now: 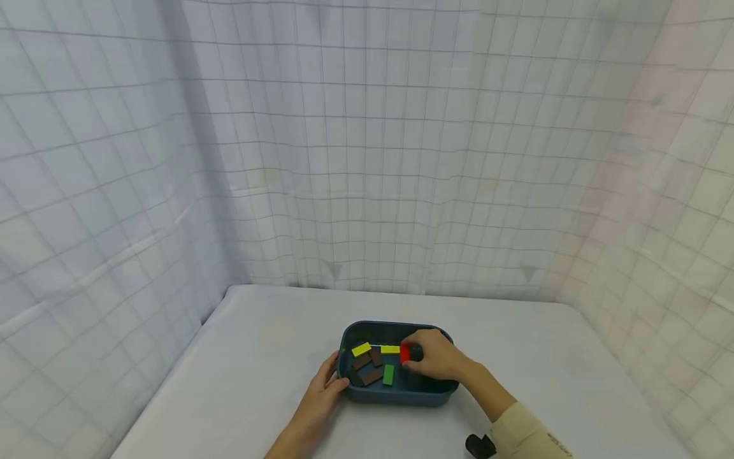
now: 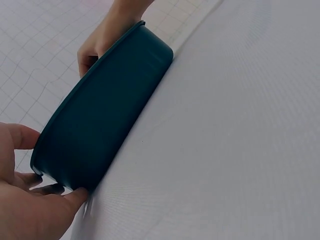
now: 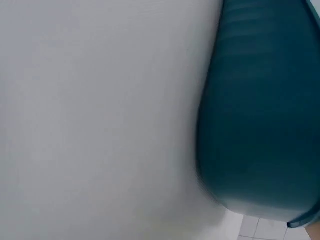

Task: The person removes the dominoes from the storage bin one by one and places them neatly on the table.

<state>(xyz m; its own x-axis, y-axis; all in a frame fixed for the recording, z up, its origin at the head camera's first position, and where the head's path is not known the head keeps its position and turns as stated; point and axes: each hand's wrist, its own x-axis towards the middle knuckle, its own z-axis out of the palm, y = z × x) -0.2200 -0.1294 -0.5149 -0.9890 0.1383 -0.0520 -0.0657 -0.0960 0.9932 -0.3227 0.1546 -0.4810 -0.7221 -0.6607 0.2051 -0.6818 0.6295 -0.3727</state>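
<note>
Right hand (image 1: 437,357) pinches red block (image 1: 404,354) in tray (image 1: 395,398); left hand (image 1: 323,390) grips tray's left end. Tray's long axis roughly parallels worktop (image 1: 252,338) far edge.

No wording, brand, number or sign can be read: only a short row of dark marks (image 1: 559,444), perhaps lettering but too small to make out, shows on the cream right sleeve (image 1: 520,432), toward the surface's (image 1: 258,357) right edge.
</note>
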